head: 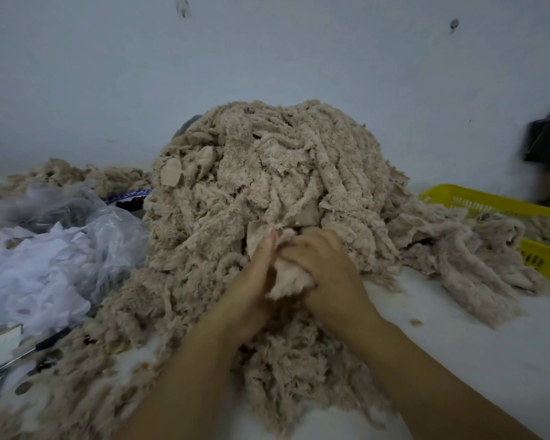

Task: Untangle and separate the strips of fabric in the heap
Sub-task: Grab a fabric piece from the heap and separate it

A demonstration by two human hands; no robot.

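Both hands together, left hand (261,265) and right hand (321,265) gripped same strip (291,274) at heap (267,185) front. Hard tug risked tearing strip, dragging heap down.

heap (277,173) mid-table, bag (61,236) left, basket (489,201) right

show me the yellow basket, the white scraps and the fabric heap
yellow basket (477,195): head view, its upper rim
white scraps (35,274): head view, middle of the pile
fabric heap (283,173): head view, upper middle
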